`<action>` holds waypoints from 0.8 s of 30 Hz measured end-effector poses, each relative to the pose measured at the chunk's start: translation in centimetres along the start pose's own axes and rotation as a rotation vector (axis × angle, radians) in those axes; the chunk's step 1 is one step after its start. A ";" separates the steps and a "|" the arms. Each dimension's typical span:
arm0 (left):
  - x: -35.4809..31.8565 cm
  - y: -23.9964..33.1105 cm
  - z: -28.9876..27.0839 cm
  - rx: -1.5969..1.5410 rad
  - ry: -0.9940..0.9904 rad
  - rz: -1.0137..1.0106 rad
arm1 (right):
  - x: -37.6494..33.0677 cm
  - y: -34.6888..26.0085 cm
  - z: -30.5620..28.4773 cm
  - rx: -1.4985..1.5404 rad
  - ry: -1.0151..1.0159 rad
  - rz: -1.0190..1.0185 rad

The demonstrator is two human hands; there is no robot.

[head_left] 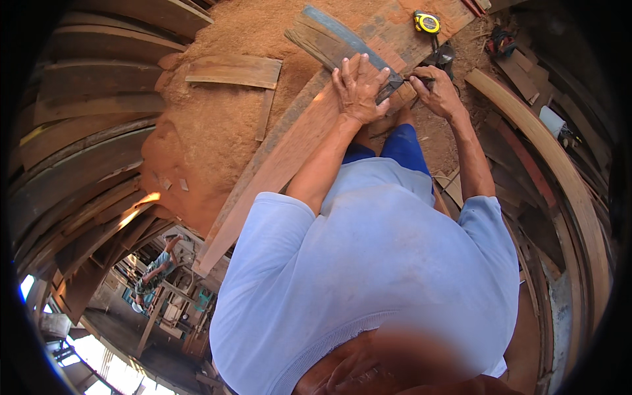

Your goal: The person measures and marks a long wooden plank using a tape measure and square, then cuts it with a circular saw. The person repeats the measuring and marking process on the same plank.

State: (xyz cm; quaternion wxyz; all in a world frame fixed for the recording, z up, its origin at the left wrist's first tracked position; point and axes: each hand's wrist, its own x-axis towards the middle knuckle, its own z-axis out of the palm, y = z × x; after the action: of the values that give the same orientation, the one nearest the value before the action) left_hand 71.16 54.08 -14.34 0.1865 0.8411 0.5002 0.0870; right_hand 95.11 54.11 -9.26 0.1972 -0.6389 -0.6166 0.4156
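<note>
My left hand point(359, 92) lies flat with fingers spread, pressing on a dark grey straightedge strip point(339, 29) along the edge of a short wood piece point(313, 39). Both lie across a long reddish wooden board point(276, 168) that runs from lower left to upper right. To the right of it, my right hand point(438, 92) is closed in a pinch on a thin dark pencil-like tool point(409, 79). The tool's tip is close to the lower end of the strip. The fingers partly hide the tool, so its exact kind is unclear.
A yellow and black tape measure point(427, 23) rests on the board's far end. Sawdust point(197, 131) covers the ground, with a loose plank point(234, 70) on it. Stacked planks point(99, 99) line the left; a long curved timber point(559, 158) stands right. Another person point(155, 273) is at lower left.
</note>
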 end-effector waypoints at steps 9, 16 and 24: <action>0.1 -0.2 0.0 0.069 -0.013 0.020 | 6.4 -2.5 4.9 0.210 0.238 -0.196; -0.1 -0.3 0.4 0.037 0.059 0.025 | 1.8 -1.2 1.0 0.043 0.004 -0.020; -0.3 -0.1 -0.2 -0.032 -0.030 -0.015 | -0.2 3.6 5.1 0.173 -0.121 0.211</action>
State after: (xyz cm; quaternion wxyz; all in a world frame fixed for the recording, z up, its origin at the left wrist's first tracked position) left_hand 70.92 53.94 -14.15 0.2080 0.8354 0.5022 0.0811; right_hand 93.43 52.06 -14.85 0.1694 -0.6546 -0.5185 0.5234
